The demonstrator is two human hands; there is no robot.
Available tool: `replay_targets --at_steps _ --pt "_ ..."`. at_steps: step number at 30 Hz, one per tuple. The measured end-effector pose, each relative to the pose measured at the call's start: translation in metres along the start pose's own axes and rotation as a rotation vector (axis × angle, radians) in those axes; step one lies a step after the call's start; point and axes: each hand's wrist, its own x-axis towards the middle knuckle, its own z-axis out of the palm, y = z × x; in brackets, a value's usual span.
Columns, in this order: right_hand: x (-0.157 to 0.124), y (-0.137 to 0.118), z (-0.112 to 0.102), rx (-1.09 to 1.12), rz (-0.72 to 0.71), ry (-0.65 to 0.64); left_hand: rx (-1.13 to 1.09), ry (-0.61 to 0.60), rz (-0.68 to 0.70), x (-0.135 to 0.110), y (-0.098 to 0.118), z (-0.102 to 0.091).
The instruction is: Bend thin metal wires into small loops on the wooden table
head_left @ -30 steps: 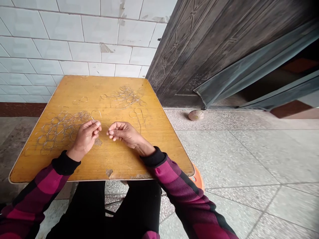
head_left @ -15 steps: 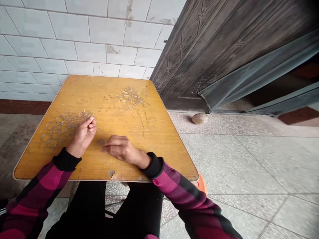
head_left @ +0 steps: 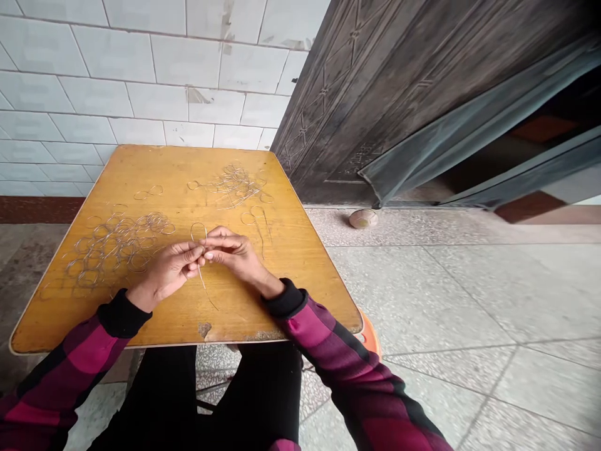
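Observation:
My left hand (head_left: 174, 270) and my right hand (head_left: 236, 254) meet over the front half of the wooden table (head_left: 282, 300). Between their pinched fingertips is a thin wire (head_left: 203, 282), bent into a loop that stands up above the fingers. Its loose tail hangs down toward the table's front edge. The fingers cover the spot where the wire crosses. Left of my left hand lies a spread pile of looped wires (head_left: 117, 241). A second heap of wires (head_left: 237, 183) lies at the back right, with a few looped wires (head_left: 256, 219) in front of it.
A single figure-eight wire (head_left: 148, 192) lies near the table's back left. White wall tiles (head_left: 141, 100) stand behind the table. To the right are a dark carved door (head_left: 338, 106), a round stone-like object (head_left: 363, 218) on the floor and an orange stool edge (head_left: 369, 335).
My hands, apart before, have come together at the table's middle. My left hand has left the wire pile, and a looped wire now shows between both hands. The view has shifted slightly.

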Motion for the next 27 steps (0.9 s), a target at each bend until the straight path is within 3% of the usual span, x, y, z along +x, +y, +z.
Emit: replay_targets --at_steps 7,10,13,16,19,23,27 --pt "-0.003 -0.007 0.005 -0.069 -0.019 0.056 0.172 -0.023 0.08 -0.002 0.0 0.001" --pt "-0.002 -0.013 0.0 -0.022 0.074 0.056 0.31 0.022 0.133 -0.003 0.0 -0.002" --pt "-0.001 -0.015 -0.006 0.019 0.254 -0.011 0.54 0.174 0.338 -0.005 0.006 -0.007" --pt "-0.001 -0.015 -0.007 -0.029 0.413 -0.175 0.792 0.265 0.582 -0.008 0.016 -0.009" --pt "-0.002 -0.019 -0.004 -0.204 0.459 -0.341 1.054 0.149 0.678 -0.008 0.022 -0.01" --pt "-0.004 -0.028 0.0 -0.525 0.33 -0.358 1.257 -0.055 0.628 -0.004 0.018 -0.01" --pt "-0.005 -0.034 0.0 -0.745 0.216 -0.356 1.292 -0.032 0.595 -0.002 0.011 -0.01"
